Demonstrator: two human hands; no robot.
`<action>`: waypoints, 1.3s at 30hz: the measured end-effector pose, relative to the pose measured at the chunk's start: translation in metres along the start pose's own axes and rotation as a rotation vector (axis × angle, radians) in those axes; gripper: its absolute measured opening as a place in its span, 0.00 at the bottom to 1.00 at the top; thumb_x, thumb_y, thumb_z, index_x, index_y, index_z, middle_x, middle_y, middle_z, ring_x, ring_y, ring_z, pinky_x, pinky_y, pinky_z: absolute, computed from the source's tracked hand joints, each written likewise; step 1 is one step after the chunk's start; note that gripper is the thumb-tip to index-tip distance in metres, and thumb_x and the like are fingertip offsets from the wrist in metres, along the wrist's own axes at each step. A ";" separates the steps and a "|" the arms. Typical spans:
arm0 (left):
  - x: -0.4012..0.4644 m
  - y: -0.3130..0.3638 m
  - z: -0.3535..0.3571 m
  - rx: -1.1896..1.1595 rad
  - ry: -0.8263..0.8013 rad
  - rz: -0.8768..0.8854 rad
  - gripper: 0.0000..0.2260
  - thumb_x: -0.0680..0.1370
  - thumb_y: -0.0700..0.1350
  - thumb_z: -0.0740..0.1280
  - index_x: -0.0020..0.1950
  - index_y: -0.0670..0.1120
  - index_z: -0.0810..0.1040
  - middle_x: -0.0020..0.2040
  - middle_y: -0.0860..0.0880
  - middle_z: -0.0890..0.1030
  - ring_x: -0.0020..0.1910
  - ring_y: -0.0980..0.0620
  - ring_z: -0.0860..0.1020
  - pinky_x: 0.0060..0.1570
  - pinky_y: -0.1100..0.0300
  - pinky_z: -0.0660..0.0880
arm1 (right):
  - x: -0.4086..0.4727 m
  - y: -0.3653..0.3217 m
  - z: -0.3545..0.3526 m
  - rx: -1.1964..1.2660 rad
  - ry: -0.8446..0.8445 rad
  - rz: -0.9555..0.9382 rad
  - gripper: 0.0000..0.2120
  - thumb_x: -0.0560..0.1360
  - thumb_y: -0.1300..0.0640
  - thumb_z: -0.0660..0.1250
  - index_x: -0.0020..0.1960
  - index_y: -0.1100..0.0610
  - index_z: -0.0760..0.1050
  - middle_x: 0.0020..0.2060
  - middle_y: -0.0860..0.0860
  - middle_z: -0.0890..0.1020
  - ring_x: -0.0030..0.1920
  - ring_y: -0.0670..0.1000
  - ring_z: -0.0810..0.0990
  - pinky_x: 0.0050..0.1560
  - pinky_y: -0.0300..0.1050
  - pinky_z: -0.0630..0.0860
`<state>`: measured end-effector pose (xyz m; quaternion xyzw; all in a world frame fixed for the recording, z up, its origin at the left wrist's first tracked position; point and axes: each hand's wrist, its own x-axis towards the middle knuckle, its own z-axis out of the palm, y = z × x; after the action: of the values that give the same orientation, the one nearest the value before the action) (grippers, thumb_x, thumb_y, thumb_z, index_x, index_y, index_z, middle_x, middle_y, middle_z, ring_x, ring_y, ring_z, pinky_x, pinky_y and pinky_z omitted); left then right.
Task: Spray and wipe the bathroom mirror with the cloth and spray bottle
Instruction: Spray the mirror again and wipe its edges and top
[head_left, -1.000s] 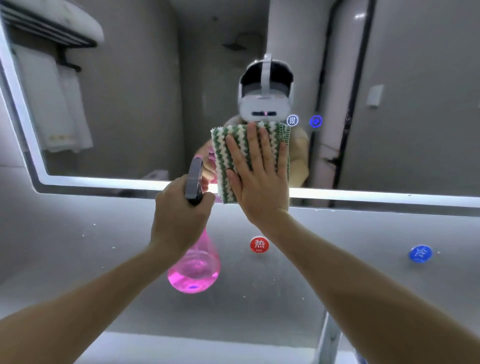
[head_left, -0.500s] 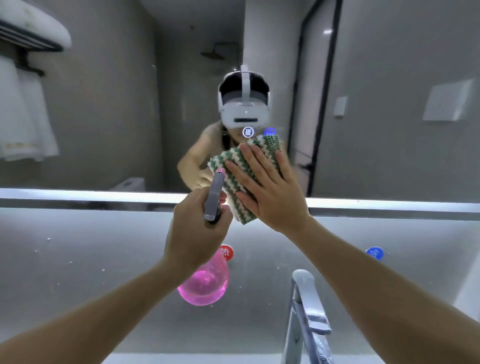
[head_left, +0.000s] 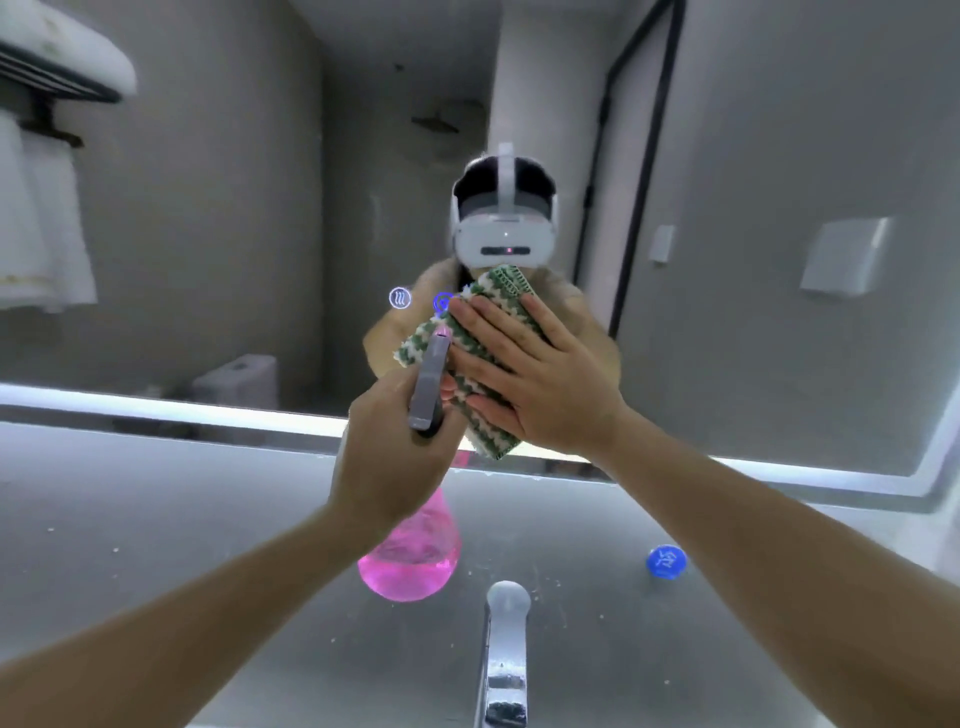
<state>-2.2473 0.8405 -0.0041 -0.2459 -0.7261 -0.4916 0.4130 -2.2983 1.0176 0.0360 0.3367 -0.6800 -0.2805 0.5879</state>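
Right now I judge this to be the wiping step: my right hand (head_left: 540, 374) lies flat with straight, spread fingers on the cloth (head_left: 470, 358), pressing it against the mirror (head_left: 234, 208) low in its middle, just above the lit strip (head_left: 156, 410) along the bottom edge. My left hand (head_left: 395, 457) is wrapped around the neck of the spray bottle (head_left: 413, 551), its grey head pointing at the glass and close beside the cloth. The cloth looks thick and nubby, a green-and-white zigzag weave folded into a pad, so it should drag rather than slip. The bottle is clear plastic with a bulbous belly of pink liquid. The mirror is hard and smooth, and I cannot tell from here whether it is wet. The next move, I think, calls for even palm pressure and broad strokes outward, with the bottle held out of the cloth's path. Below, a chrome faucet (head_left: 506, 649) rises from the grey counter (head_left: 156, 519).
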 end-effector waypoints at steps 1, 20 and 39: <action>0.004 0.003 0.001 0.002 0.000 0.004 0.13 0.66 0.42 0.63 0.28 0.52 0.59 0.23 0.54 0.63 0.26 0.54 0.65 0.26 0.70 0.63 | 0.000 0.008 -0.002 -0.007 0.001 -0.013 0.23 0.79 0.46 0.58 0.72 0.52 0.66 0.72 0.55 0.67 0.73 0.54 0.64 0.72 0.56 0.58; 0.159 0.146 0.028 -0.042 0.173 0.116 0.09 0.71 0.43 0.66 0.31 0.46 0.71 0.27 0.52 0.71 0.26 0.56 0.69 0.27 0.68 0.66 | 0.041 0.251 -0.080 -0.223 -0.181 0.269 0.25 0.82 0.44 0.44 0.77 0.50 0.55 0.76 0.55 0.57 0.76 0.55 0.54 0.73 0.58 0.54; 0.380 0.262 -0.050 0.201 0.225 0.005 0.10 0.75 0.44 0.63 0.38 0.39 0.76 0.29 0.48 0.72 0.26 0.53 0.67 0.24 0.62 0.63 | 0.201 0.402 -0.102 -0.077 -0.120 0.734 0.26 0.80 0.40 0.38 0.75 0.43 0.34 0.76 0.49 0.36 0.75 0.49 0.34 0.72 0.51 0.30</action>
<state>-2.2336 0.8794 0.4589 -0.1484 -0.7202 -0.4400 0.5156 -2.2654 1.1082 0.4861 0.0313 -0.7776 -0.0957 0.6207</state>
